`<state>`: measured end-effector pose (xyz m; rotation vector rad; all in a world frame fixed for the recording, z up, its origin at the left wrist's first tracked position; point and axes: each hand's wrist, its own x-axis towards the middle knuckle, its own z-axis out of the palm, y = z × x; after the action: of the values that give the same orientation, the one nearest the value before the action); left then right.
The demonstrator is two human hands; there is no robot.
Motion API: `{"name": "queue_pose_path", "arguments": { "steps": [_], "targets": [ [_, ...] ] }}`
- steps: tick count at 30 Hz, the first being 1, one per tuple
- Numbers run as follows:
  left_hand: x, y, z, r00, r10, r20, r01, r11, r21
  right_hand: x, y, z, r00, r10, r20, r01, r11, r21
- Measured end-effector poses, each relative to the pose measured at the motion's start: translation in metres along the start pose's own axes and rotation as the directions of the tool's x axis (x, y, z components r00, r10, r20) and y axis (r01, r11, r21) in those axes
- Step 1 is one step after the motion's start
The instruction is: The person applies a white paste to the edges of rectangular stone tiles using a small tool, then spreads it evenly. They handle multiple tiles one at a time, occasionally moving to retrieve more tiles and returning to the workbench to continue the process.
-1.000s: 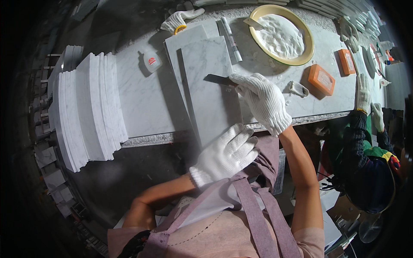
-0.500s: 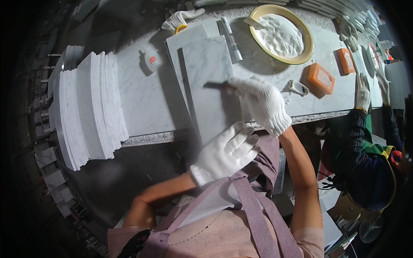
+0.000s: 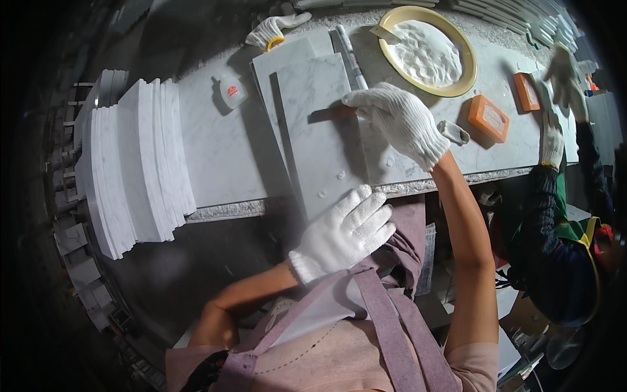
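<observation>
My right hand [image 3: 398, 121], in a white knit glove, is closed around a thin flat tool that looks like a scraper [image 3: 323, 115], with a dark blade and a reddish-brown handle part. The blade is over a pale grey-veined marble slab [image 3: 313, 85]; whether it touches cannot be told. My left hand [image 3: 346, 232], also gloved, lies palm down with fingers stretched at the slab's near end, holding nothing. Beneath the top slab, another marble slab [image 3: 264, 72] sticks out on the left. A few small pale spots show on the top slab's near part.
A yellow-rimmed basin [image 3: 470, 68] of white powder stands at the back. Nearby lie a marker [image 3: 351, 55], a small squeeze bottle [image 3: 232, 91], orange blocks [image 3: 486, 119] and a loose glove [image 3: 274, 29]. Stacked slabs [image 3: 130, 163] stand left. A co-worker's gloved hands [image 3: 567, 81] are at right.
My right hand has shifted slightly up with the tool, its wrist swinging right. My left hand has stayed in place. One of the co-worker's hands has moved away from the slab edge.
</observation>
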<state>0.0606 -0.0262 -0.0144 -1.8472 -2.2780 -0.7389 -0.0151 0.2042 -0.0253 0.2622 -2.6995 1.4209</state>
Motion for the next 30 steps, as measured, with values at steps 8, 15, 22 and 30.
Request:
{"name": "queue_pose_path", "arguments": {
  "steps": [8, 15, 22, 30],
  "targets": [
    [0.004, 0.0, 0.0, 1.0, -0.015, 0.026, 0.016, 0.999, -0.033, 0.004, -0.001, -0.001, 0.999, -0.009, -0.042, 0.008, 1.0, -0.005],
    [0.002, 0.0, 0.004, 1.0, 0.007, 0.01, -0.007, 1.0, 0.02, 0.002, -0.006, -0.004, 0.989, -0.107, 0.106, 0.124, 0.976, -0.177],
    [0.006, 0.0, 0.001, 1.0, 0.003, 0.01, -0.003, 1.0, 0.004, 0.003, 0.0, -0.005, 0.99, -0.018, 0.141, 0.02, 1.0, -0.01],
    [0.008, 0.002, 0.002, 0.998, -0.012, -0.054, 0.012, 1.0, 0.008, 0.02, -0.001, -0.002, 0.996, 0.073, -0.058, -0.073, 0.997, -0.001]
  ]
}}
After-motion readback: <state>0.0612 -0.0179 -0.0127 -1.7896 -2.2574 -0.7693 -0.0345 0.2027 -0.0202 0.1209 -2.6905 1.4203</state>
